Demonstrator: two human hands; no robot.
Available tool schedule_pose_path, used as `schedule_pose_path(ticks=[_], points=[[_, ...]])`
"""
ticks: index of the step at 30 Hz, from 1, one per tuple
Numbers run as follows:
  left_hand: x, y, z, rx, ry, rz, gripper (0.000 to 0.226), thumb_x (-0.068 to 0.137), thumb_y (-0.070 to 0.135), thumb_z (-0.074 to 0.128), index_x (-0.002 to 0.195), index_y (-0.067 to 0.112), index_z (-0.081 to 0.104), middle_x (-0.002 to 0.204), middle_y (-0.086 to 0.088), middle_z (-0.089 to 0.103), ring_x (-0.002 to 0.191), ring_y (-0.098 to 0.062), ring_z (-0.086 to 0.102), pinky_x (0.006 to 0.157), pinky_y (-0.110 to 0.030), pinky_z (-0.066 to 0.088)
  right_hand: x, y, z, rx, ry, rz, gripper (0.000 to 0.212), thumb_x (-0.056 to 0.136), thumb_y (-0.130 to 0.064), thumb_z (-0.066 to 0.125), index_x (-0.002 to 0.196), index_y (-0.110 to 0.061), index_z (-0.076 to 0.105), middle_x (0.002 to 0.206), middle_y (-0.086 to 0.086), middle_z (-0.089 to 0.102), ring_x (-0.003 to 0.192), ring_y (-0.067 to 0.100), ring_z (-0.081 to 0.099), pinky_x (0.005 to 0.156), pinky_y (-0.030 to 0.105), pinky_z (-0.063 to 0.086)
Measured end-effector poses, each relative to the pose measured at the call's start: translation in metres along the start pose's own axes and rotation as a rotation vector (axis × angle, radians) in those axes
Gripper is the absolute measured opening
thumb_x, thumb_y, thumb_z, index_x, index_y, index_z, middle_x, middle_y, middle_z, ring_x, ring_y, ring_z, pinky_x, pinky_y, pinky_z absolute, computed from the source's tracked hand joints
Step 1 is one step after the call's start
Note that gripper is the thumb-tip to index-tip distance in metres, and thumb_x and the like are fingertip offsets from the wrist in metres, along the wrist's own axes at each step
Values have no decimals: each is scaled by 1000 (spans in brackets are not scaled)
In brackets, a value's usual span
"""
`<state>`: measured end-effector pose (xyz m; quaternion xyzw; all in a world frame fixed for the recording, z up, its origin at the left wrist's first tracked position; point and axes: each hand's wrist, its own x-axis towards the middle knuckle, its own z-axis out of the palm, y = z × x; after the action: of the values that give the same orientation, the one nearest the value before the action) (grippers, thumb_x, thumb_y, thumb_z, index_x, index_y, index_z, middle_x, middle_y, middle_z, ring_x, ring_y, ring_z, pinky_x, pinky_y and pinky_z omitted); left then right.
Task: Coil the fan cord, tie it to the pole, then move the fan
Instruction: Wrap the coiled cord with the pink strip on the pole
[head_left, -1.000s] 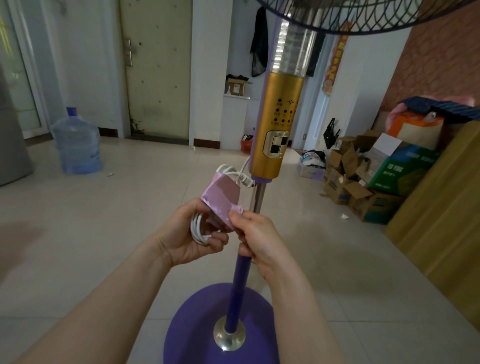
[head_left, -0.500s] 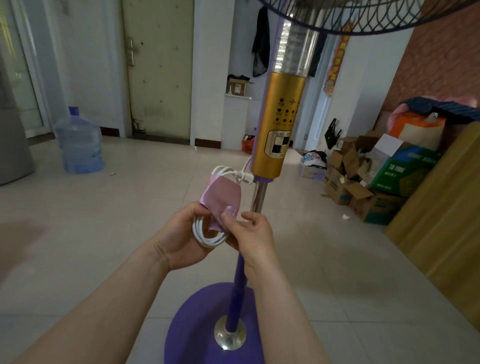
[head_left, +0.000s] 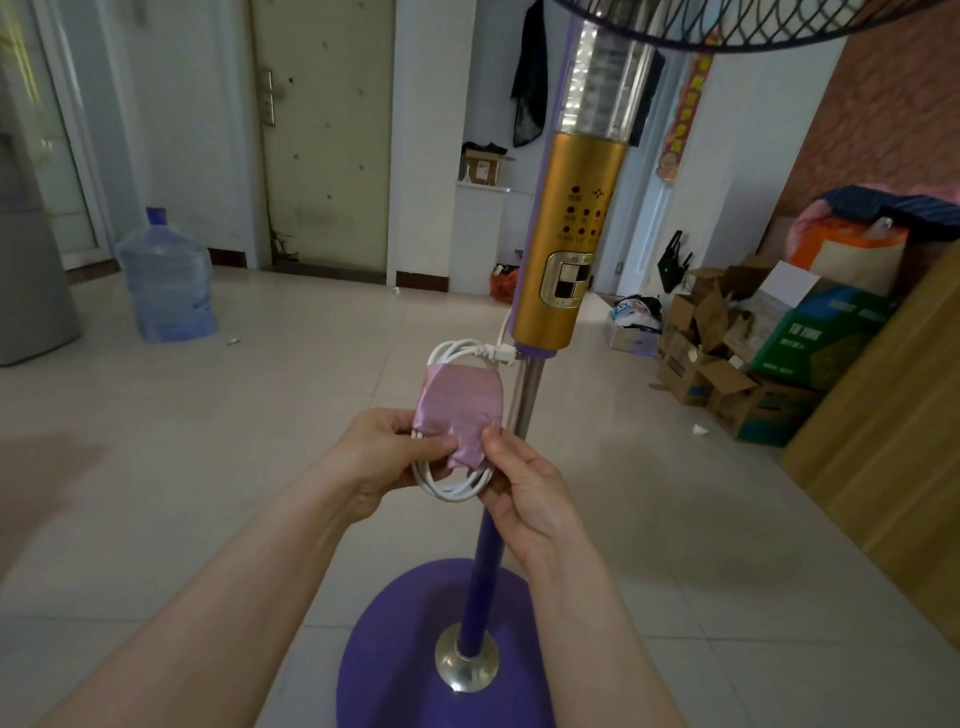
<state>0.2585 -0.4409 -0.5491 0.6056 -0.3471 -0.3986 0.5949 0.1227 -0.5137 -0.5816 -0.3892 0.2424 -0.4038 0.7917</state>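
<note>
**Coiled cord in a pink wrap, held right beside the fan pole**

so the white cord is wound into a longish oval bundle, and the pink wrap goes round its middle, so only the top loop and the bottom loop stick out. The bundle is up in the air just left of the pole, level with the chrome stretch and right under the gold control column. One strand runs from the top of the bundle to the underside of that column, where there's a small white fitting. Can't make out what that fitting is.

The left hand pinches the lower left edge of the wrap between thumb and fingers. The right hand pinches the lower right corner with thumb and forefinger, and its other fingers are curled in under the bottom loop. The bundle looks beside the pole rather than around it, but I can't say for sure from this angle.

The pole is chrome up top and purple lower down. It drops into a shiny collar on the round purple base, which sits on the tiled floor. The dark wire fan guard just pokes in along the top edge.

Around it:
- a big blue water jug on the floor far left
- a pale door behind the jug
- a dark garment hanging on the wall
- a heap of open cardboard boxes on the right, with a green box among them
- a wooden panel at the right edge
</note>
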Motion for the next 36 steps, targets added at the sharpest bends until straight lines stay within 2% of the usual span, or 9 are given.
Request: schedule_pose_path(ticks=[7,12,14,19,22,26,30,33,36], points=[[4,-5,-1,-138,-104,-70,11,81,-3,67,92,-2,68,73,-12,73,61,-16,69,56,-23,56,7,3,-7,48,-60,22,44,78,-21,73,115,2,68,115,25,69,100,31,70,83,37,59],[3,-6,-3,-85,-105,-38,42,64,17,82,103,10,68,82,-8,75,72,-18,73,62,-25,57,11,-1,-7,-12,-69,49,46,79,-35,72,114,-5,70,111,20,72,103,29,70,79,33,59],[2,-9,0,-51,-54,5,46,61,26,84,103,15,69,84,-3,76,75,-17,73,63,-26,56,14,2,-5,-14,-21,35,36,82,-23,72,110,-1,70,107,21,73,99,29,72,77,34,60],[6,-17,10,-134,156,58,28,76,8,76,101,-1,69,78,-14,74,62,-17,70,57,-25,55,14,4,2,-11,38,20,24,88,-13,68,107,1,70,103,22,73,92,29,73,87,40,59],[4,-21,13,-82,212,175,27,76,12,77,102,8,72,81,-8,76,72,-17,73,63,-25,55,9,2,6,-372,182,-99,35,87,-29,70,117,-12,70,104,8,76,96,19,72,86,31,58],[-6,-31,19,438,487,639,31,79,17,75,108,25,73,98,4,70,92,-12,63,76,-20,44,-3,6,22,-468,129,-189,70,70,-74,62,126,-33,63,116,-9,69,109,11,64,100,36,48],[-10,-52,18,958,431,920,44,75,16,69,119,18,66,124,-3,60,126,-28,46,107,-44,29,2,15,27,-363,5,-205,37,88,-33,68,125,-29,62,115,1,72,110,19,66,96,38,53],[-9,-57,7,702,467,772,48,83,19,52,132,17,56,136,-3,49,135,-22,37,115,-40,18,15,13,22,-269,28,-180,40,98,-11,52,136,-24,52,126,8,65,115,26,63,102,44,49],[3,-34,-4,122,307,293,44,95,33,53,135,14,51,133,-4,56,119,-20,54,99,-35,43,16,5,17,-22,-145,-40,37,99,-8,49,136,-12,51,123,17,67,109,31,67,91,39,56]])
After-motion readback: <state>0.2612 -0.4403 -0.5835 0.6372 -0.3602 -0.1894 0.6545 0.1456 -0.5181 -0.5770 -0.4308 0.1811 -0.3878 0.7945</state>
